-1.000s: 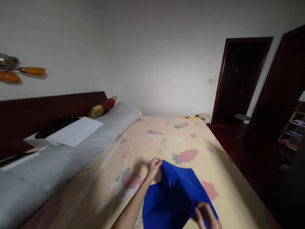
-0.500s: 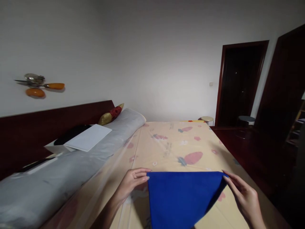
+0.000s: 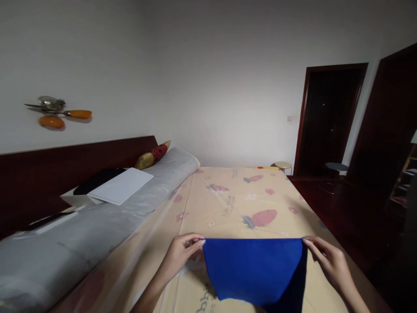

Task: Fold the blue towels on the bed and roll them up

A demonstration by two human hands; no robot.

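A bright blue cloth [image 3: 254, 269] hangs stretched between my two hands above the bed. My left hand [image 3: 182, 252] pinches its upper left corner. Its upper right corner is pinched by my right hand [image 3: 325, 258]. The cloth's top edge is pulled straight and level, and the rest droops down toward the bedsheet [image 3: 241, 200], which is cream with pink and grey flower prints.
A long grey rolled bolster [image 3: 97, 230] lies along the dark wooden headboard [image 3: 65, 165] at left, with a white board [image 3: 120, 186] and a red-gold cushion [image 3: 153, 155] on it. Dark doorways [image 3: 329, 117] and two stools [image 3: 282, 165] stand at the far right.
One second ago the cloth was bunched, with my hands at uneven heights. It has since been spread flat between both hands, then lowered slightly while held taut.
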